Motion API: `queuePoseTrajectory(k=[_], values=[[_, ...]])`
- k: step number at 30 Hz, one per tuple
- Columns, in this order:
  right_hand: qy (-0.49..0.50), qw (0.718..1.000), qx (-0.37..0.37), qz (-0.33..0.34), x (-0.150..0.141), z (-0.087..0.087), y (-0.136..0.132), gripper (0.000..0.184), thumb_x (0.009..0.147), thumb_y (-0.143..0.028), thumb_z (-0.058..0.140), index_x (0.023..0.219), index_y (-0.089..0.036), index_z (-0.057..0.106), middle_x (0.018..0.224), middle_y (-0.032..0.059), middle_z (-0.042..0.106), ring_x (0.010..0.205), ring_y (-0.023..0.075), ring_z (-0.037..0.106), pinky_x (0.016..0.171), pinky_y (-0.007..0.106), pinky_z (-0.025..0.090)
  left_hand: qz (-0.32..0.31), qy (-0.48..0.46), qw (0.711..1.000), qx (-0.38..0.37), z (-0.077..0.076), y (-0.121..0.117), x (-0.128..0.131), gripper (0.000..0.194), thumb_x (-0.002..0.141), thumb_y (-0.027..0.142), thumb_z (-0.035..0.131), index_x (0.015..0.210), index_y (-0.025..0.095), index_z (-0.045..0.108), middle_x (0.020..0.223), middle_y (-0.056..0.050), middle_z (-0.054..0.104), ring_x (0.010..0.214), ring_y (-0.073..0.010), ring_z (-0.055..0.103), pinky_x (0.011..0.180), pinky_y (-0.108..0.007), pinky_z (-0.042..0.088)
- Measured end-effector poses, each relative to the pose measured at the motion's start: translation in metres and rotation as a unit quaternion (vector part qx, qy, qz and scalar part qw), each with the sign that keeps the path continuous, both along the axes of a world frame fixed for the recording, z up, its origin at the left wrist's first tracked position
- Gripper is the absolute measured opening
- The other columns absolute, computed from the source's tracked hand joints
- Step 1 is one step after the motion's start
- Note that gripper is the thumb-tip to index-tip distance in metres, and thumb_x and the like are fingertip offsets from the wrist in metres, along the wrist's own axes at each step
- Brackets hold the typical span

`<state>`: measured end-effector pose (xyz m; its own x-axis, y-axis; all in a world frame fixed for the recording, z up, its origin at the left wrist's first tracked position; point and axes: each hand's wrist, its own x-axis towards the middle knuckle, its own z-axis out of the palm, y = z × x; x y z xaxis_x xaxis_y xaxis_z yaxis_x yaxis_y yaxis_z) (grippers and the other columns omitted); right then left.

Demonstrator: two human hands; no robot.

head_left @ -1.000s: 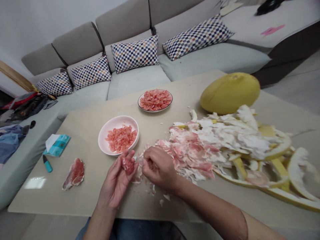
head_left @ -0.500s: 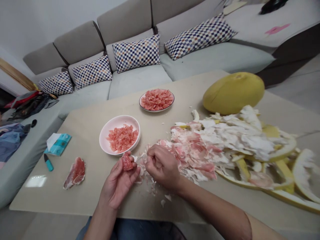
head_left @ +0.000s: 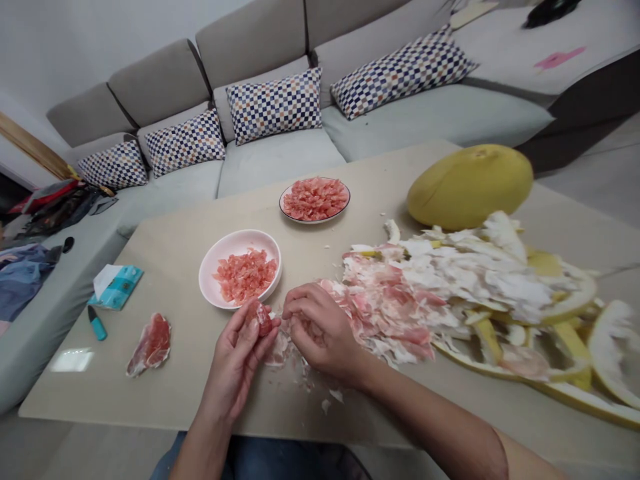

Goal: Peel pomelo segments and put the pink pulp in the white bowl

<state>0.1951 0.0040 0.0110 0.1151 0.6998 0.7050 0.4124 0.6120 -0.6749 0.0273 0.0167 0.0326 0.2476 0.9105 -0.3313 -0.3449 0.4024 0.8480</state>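
**Left hand (head_left: 236, 357) grips the red pulp piece (head_left: 263, 320), right hand (head_left: 331, 332) curled close by**

There it is, the red pulp piece, pinched between the thumb and fingers of the left hand, on the side facing the right hand. And the right hand is just beside it, fingers bent inward, back of the hand uppermost; whether anything sits inside that curl, I cannot tell, nor whether its fingertips touch the piece.

Just beyond the left hand, here's the pink bowl (head_left: 208, 268), with loose pulp (head_left: 246, 275) heaped in it. Between and below the hands, pale scraps (head_left: 276, 357) litter the table (head_left: 190, 393).

Out to the right of the right hand, a big heap of peelings (head_left: 395, 307), pink on the near side, white farther off, then strips of yellow rind (head_left: 555, 393) along the far right. Behind the heap, a large yellow fruit (head_left: 467, 190).

Ahead of both hands, past the bowl, a dark-rimmed plate (head_left: 314, 221) piled with more red pulp. Left of the left hand lies a larger fruit segment (head_left: 151, 341), and beyond that a teal-handled tool (head_left: 98, 327) and a blue tissue packet (head_left: 120, 288). Farthest out, the grey sofa (head_left: 250, 33) with its checkered cushions (head_left: 275, 103).
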Motion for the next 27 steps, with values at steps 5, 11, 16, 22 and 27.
queuePoseTrajectory(k=[5, 11, 16, 22, 27], values=[[-0.045, 0.999, 0.004, -0.01, -0.001, -0.003, 0.001, 0.013, 0.083, -0.014, 0.06, 0.091, -0.021, 0.067, 0.088, 0.0063, 0.065, 0.083, 0.0206, 0.06, 0.075, 0.036, 0.049, -0.012, 0.065, 0.995, 0.073, -0.006, -0.001, 0.003, 0.059, 0.076, 0.019, 0.077, 0.132, 0.026, 0.058, 0.135, -0.009, 0.063, 0.123, -0.0251, 0.06, 0.102, -0.033, 0.049], [-0.15, 0.987, 0.046, -0.025, -0.002, -0.013, 0.007, 0.01, 0.088, -0.016, 0.063, 0.095, -0.02, 0.069, 0.085, 0.0058, 0.073, 0.078, 0.0202, 0.061, 0.071, 0.035, 0.044, 0.022, 0.11, 0.988, 0.107, -0.011, -0.003, 0.007, 0.055, 0.073, 0.012, 0.077, 0.124, 0.028, 0.065, 0.134, -0.006, 0.065, 0.126, -0.0251, 0.057, 0.101, -0.031, 0.05], [-0.179, 0.982, 0.046, -0.036, 0.001, -0.014, 0.007, 0.005, 0.089, -0.018, 0.064, 0.091, -0.019, 0.069, 0.083, 0.0055, 0.073, 0.076, 0.02, 0.06, 0.071, 0.035, 0.042, 0.002, 0.142, 0.983, 0.119, -0.012, -0.004, 0.005, 0.051, 0.078, 0.014, 0.073, 0.126, 0.029, 0.064, 0.133, -0.004, 0.065, 0.123, -0.0226, 0.06, 0.102, -0.03, 0.048], [-0.22, 0.974, 0.035, -0.046, -0.001, -0.013, 0.004, 0.009, 0.089, -0.017, 0.059, 0.086, -0.018, 0.067, 0.079, 0.0054, 0.071, 0.074, 0.02, 0.058, 0.07, 0.035, 0.04, -0.001, 0.258, 0.944, 0.208, -0.017, -0.008, 0.003, 0.047, 0.08, 0.018, 0.072, 0.125, 0.03, 0.066, 0.131, -0.003, 0.066, 0.123, -0.0243, 0.059, 0.106, -0.032, 0.043], [-0.26, 0.963, 0.021, -0.073, -0.003, -0.015, 0.003, 0.011, 0.085, -0.014, 0.059, 0.077, -0.016, 0.065, 0.072, 0.0059, 0.067, 0.07, 0.0209, 0.055, 0.068, 0.036, 0.038, -0.021, 0.311, 0.909, 0.276, -0.016, -0.01, 0.004, 0.044, 0.083, 0.019, 0.068, 0.125, 0.032, 0.066, 0.131, -0.002, 0.066, 0.123, -0.0238, 0.057, 0.108, -0.033, 0.042]])
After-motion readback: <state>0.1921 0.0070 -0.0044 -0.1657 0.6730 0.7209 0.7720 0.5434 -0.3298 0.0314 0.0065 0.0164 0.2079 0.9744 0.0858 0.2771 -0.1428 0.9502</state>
